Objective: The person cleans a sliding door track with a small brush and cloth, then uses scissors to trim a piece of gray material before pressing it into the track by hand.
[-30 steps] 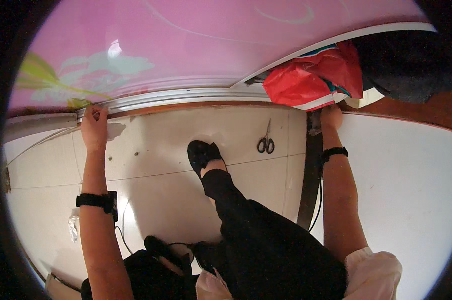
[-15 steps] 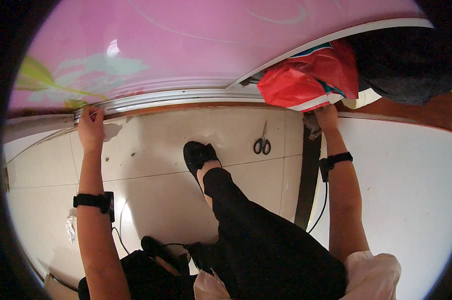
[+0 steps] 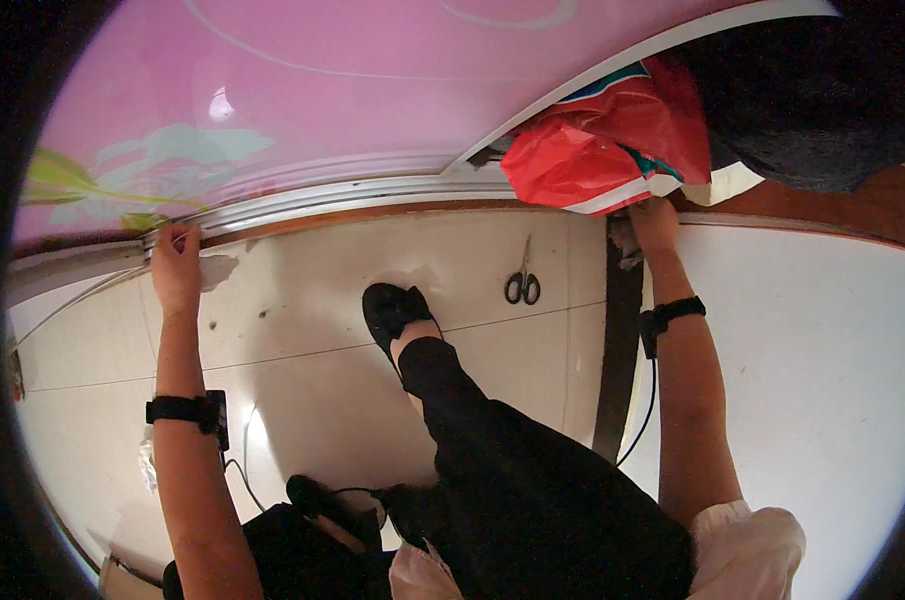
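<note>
Left hand at metal track, right hand at lower edge of red bag, can't tell either grip, scissors on floor.

The pink door is smooth and very shiny. The track along its bottom looks like shiny metal. The red bag looks like thin, crinkly plastic. The floor tiles are smooth and glossy. The black trousers are dull cloth.
</note>
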Action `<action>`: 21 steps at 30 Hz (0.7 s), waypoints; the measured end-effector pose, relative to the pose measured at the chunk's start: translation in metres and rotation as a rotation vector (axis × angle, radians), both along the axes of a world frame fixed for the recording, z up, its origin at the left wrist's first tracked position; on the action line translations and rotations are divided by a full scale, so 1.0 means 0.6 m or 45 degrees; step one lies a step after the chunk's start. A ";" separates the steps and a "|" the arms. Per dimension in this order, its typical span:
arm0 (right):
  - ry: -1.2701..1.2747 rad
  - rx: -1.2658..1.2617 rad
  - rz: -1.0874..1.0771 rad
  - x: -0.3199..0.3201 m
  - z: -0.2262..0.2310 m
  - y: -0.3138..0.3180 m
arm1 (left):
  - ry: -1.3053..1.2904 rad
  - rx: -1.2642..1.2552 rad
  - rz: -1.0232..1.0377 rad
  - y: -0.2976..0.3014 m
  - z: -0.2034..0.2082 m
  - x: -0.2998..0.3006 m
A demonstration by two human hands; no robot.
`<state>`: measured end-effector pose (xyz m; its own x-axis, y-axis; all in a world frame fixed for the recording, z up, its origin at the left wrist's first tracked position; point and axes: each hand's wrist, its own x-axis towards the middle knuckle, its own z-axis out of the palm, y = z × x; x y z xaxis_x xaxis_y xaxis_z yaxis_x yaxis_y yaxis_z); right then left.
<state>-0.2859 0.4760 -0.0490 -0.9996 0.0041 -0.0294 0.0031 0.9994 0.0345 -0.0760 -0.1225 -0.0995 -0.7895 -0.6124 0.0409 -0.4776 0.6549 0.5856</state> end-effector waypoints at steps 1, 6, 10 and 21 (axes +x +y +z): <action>-0.013 0.054 0.066 0.003 0.002 -0.005 | -0.004 -0.001 0.002 -0.004 0.000 0.003; -0.092 0.226 0.221 -0.008 0.001 0.021 | -0.001 0.088 0.030 -0.007 -0.011 0.001; -0.128 0.300 0.195 -0.012 -0.006 0.019 | -0.014 0.042 0.044 -0.011 -0.009 0.004; -0.152 0.425 0.382 0.002 0.022 -0.035 | -0.092 -0.089 0.050 -0.009 -0.009 0.001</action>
<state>-0.2847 0.4550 -0.0355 -0.9477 -0.2561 -0.1906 -0.3082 0.8895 0.3372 -0.0751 -0.1279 -0.1049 -0.7674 -0.6405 0.0287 -0.5430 0.6730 0.5023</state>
